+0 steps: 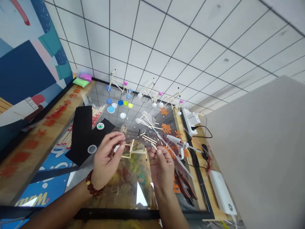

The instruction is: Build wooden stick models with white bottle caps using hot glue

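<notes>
My left hand [108,159], with a beaded bracelet at the wrist, has its thumb and fingers closed at the near end of a small frame of wooden sticks [131,150]. Something white shows between those fingers, partly hidden. A black-tipped crosspiece [146,153] stands at the frame's right end, close to my right hand [162,163]. That hand pinches a short pale wooden stick [154,146] between thumb and fingers. Just beyond lie loose cut sticks [149,139] and small scraps. Another stick piece with white caps [145,119] rests farther back.
Several stick models with coloured caps stand along the back, one with a blue cap [108,88]. A glue gun [177,143], red-handled pliers [184,186] and a white power strip [190,118] are at right. Black sheets [83,133] and bundled sticks [97,114] lie at left.
</notes>
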